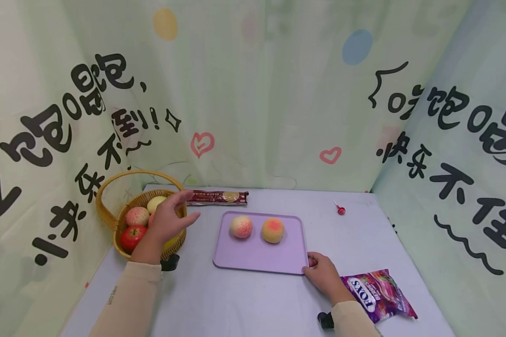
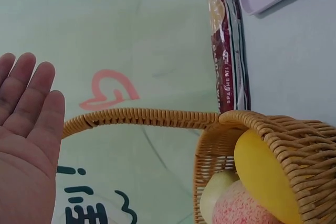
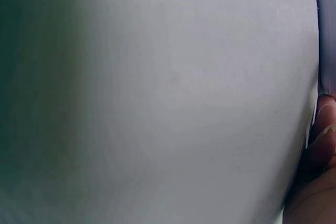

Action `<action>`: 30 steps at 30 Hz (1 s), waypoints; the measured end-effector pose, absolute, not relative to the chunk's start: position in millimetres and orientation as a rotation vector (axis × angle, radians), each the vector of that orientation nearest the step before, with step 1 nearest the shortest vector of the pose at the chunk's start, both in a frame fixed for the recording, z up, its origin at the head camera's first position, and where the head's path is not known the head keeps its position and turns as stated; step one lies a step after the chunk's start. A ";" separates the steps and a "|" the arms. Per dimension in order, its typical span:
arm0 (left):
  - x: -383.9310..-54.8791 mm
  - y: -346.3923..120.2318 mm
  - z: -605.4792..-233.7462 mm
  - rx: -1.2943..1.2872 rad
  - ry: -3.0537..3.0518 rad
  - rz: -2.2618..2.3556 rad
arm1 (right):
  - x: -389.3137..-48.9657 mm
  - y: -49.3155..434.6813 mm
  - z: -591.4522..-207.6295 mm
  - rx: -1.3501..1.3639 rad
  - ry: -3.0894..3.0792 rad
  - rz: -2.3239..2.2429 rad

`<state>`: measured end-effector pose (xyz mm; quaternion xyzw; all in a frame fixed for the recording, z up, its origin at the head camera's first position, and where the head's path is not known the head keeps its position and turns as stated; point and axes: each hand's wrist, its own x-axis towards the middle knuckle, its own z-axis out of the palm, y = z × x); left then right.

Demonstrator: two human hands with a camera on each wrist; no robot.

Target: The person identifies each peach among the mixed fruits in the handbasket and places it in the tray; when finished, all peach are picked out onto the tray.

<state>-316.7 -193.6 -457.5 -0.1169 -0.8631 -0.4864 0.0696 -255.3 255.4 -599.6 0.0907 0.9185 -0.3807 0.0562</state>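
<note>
Tray, head view: A person's right hand [image 1: 322, 276] pinches the purple tray [image 1: 259, 258] by its near right corner, as a pale pink peach [image 1: 241, 226] and an orange peach [image 1: 273, 230] sit apart on it; a tilt or sharp tug there could send the round fruit rolling.
Basket, head view: The left hand [image 1: 168, 221], fingers and thumb wide apart and holding nothing, hangs above the wicker basket [image 1: 178, 246]; a wrist snagging the rim might tip it.
Palm, left wrist view: Fingers lie straight beside the arched handle [image 2: 152, 116], with a yellow fruit [image 2: 262, 174] inside the basket.
Corner, right wrist view: Bent fingers meet the tray's edge at the frame's side; how firmly cannot be told.
</note>
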 end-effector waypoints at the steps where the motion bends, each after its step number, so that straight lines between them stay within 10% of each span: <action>1: -316.8 -194.8 -456.8 -0.342 -2.591 -1.475 | -255.2 255.4 -599.7 0.268 2.788 -1.157; 30: -338.2 -241.4 -450.3 -0.166 -2.729 -1.354 | -256.8 255.1 -599.5 0.275 2.761 -1.136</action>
